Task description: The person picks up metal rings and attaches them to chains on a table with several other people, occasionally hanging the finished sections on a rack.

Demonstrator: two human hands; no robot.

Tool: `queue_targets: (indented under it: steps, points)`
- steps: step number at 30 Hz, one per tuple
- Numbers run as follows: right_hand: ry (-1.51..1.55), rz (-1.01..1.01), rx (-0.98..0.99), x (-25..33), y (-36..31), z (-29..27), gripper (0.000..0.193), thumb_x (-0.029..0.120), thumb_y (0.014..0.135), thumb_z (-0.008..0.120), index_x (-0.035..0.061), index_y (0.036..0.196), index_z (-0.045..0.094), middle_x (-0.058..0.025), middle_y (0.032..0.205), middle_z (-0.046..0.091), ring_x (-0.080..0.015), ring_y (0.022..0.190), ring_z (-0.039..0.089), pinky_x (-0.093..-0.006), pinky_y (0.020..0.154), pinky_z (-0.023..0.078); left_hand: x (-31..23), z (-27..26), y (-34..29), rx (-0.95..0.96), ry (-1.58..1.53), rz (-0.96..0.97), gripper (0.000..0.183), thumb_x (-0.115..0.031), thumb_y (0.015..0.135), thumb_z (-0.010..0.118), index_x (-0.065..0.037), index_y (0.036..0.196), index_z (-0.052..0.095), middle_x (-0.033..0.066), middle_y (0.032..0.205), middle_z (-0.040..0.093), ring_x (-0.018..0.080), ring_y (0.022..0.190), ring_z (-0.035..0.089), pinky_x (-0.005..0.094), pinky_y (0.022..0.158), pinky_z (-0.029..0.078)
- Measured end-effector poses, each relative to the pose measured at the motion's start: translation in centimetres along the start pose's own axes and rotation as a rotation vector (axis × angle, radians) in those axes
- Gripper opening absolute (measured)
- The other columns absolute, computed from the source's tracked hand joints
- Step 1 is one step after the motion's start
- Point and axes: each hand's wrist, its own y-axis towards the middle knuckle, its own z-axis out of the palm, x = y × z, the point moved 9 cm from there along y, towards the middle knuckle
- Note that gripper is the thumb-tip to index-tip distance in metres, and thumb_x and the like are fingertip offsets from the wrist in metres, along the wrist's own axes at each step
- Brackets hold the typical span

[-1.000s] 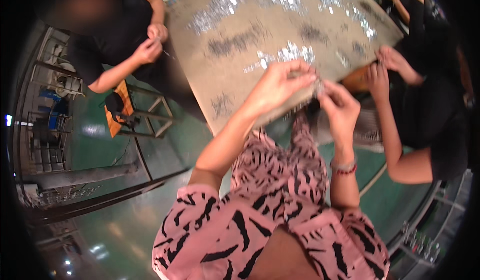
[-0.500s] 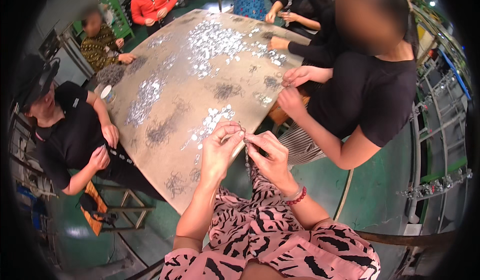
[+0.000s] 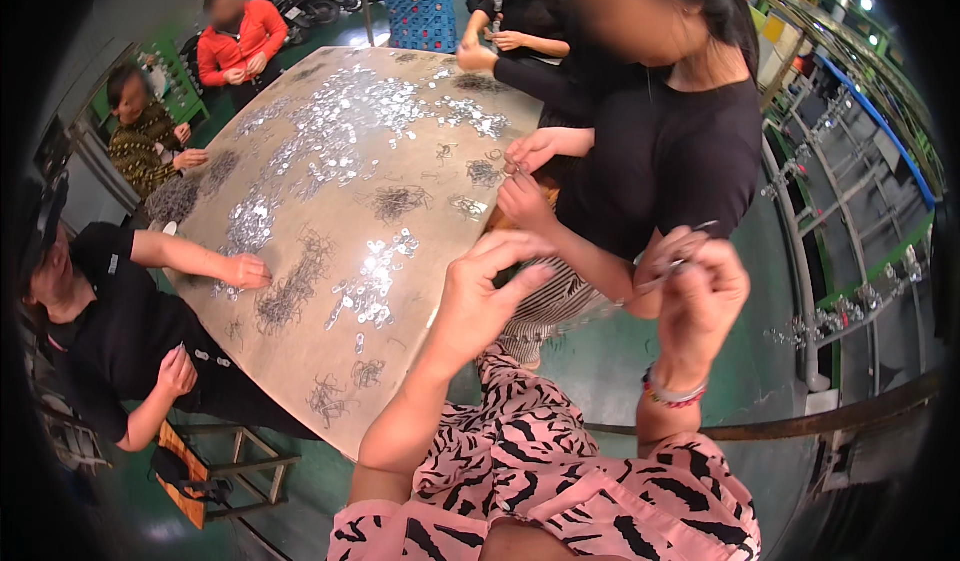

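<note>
My left hand (image 3: 490, 296) is raised over the table's near right edge, its thumb and fingers apart with nothing seen between them. Farther right, my right hand (image 3: 700, 286) is lifted and slightly smeared, with its fingers pinched. Thin, shiny metal (image 3: 682, 263) shows at those fingertips. A faint blurred streak of small metal pieces (image 3: 590, 316) trails leftward below, seemingly the chain from that hand. On the table (image 3: 420, 296) nearest my left hand lie loose flat silver metal pieces (image 3: 370, 281) and tangled thin wire hooks (image 3: 298, 286).
A co-worker in a black shirt (image 3: 655, 151) sits close on my right, hands at the table edge. Another (image 3: 130, 311) reaches onto the table from the left, beside a wooden stool (image 3: 190, 471). More people stand around the far side. Metal racks (image 3: 850, 201) line the right.
My hands have separated: the right has swung up and right, and the left has let go. My view has shifted rightward. The left co-worker now reaches to the table.
</note>
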Motion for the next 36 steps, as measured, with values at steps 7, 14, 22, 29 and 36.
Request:
queue_targets:
  steps: [7, 14, 22, 29, 36]
  points:
    - [-0.029, -0.032, -0.169, 6.5, 5.7, -5.5, 0.015, 0.001, 0.081, 0.060, -0.0061, 0.093, 0.060, -0.0092, 0.080, 0.062, -0.0117, 0.068, 0.057, -0.0221, 0.060, 0.046, 24.6, 0.0, -11.3, 0.489, 0.022, -0.772, 0.022, -0.018, 0.083, 0.060, -0.004, 0.100, 0.064, -0.0018, 0.076, 0.057, 0.0040, 0.066, 0.048, 0.0177, 0.053, 0.037]
    - [-0.455, -0.254, -0.403, 14.6, 7.8, -16.1, 0.014, 0.009, 0.080, 0.063, -0.0002, 0.090, 0.066, -0.0030, 0.076, 0.063, -0.0066, 0.064, 0.053, -0.0194, 0.059, 0.042, 27.1, 0.2, -14.3, 0.713, -0.002, -1.010, 0.033, -0.018, 0.088, 0.055, -0.002, 0.116, 0.053, 0.0083, 0.115, 0.053, 0.0147, 0.104, 0.049, 0.0301, 0.084, 0.043]
    - [-0.680, -0.425, -0.775, 22.7, 8.6, -27.7, 0.015, 0.010, 0.081, 0.063, 0.0011, 0.093, 0.066, -0.0032, 0.077, 0.064, -0.0059, 0.064, 0.054, -0.0170, 0.054, 0.038, 27.8, -1.1, -15.1, 0.704, -0.091, -0.995, 0.034, -0.013, 0.089, 0.052, 0.001, 0.120, 0.048, 0.0090, 0.122, 0.047, 0.0149, 0.106, 0.046, 0.0264, 0.089, 0.040]
    - [-0.736, -0.717, -0.887, 31.1, 12.7, -33.9, 0.011, 0.007, 0.077, 0.067, 0.0014, 0.086, 0.067, -0.0010, 0.068, 0.061, -0.0057, 0.053, 0.050, -0.0176, 0.044, 0.037, 28.3, -0.3, -14.7, 0.667, -0.129, -1.036, 0.033, -0.010, 0.088, 0.052, 0.001, 0.119, 0.048, 0.0087, 0.119, 0.049, 0.0149, 0.104, 0.047, 0.0278, 0.090, 0.041]
    - [-0.725, -0.646, -1.170, 32.5, 18.7, -37.1, 0.009, 0.010, 0.072, 0.070, 0.0048, 0.079, 0.069, -0.0038, 0.067, 0.062, -0.0108, 0.053, 0.052, -0.0251, 0.049, 0.044, 29.7, -2.4, -16.0, 0.624, -0.053, -1.038, 0.033, -0.013, 0.087, 0.054, 0.000, 0.118, 0.050, 0.0083, 0.114, 0.053, 0.0163, 0.101, 0.051, 0.0289, 0.087, 0.044]
